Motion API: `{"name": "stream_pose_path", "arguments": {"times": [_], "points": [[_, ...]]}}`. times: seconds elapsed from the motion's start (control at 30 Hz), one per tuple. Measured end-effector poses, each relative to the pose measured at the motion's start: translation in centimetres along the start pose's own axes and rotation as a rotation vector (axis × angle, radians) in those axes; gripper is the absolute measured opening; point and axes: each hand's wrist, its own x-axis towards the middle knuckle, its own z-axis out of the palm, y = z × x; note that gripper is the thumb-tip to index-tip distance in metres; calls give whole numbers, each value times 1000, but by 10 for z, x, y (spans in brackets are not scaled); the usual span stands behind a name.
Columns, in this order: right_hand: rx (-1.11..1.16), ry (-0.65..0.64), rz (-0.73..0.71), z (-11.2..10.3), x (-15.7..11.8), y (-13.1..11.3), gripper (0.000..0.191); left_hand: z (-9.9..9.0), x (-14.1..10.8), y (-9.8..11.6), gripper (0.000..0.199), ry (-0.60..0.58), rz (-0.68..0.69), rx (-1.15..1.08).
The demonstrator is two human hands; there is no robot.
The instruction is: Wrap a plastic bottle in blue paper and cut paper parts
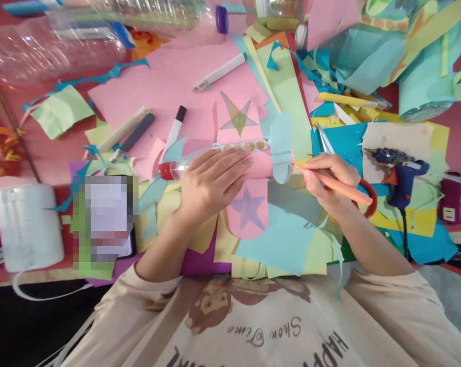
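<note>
A plastic bottle [177, 169] with a red cap lies on its side, wrapped in pink paper. Over its body, my left hand [215, 176] is curved and holds it down. Pink paper flaps with a green star [239, 116] and a purple star [247, 210] stick out on either side. A light blue rounded paper strip [281, 148] lies across its right end. Pinched in my right hand [331, 178] is an orange felt-tip pen [345, 188], its tip at the edge of that end. A dotted paper band [249, 146] runs along the bottle.
Scissors [370, 199] with a red handle lie partly under my right hand. To the right is a blue glue gun [404, 178]. Several markers [220, 72], paper scraps, clear bottles [54, 48], a phone [108, 214] and a white device [28, 227] surround the work.
</note>
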Motion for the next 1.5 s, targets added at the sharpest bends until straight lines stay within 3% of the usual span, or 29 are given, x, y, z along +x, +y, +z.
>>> {"name": "stream_pose_path", "arguments": {"times": [0.33,1.03,1.5], "points": [[-104,-39,-16,1,-1,-3,3,-1,1,1,31,18,46,15],[-72,-108,-173,11,-3,-6,13,0,3,1,27,38,34,35],[-54,-175,-170,15,-7,-4,11,0,4,1,28,49,57,22]]}}
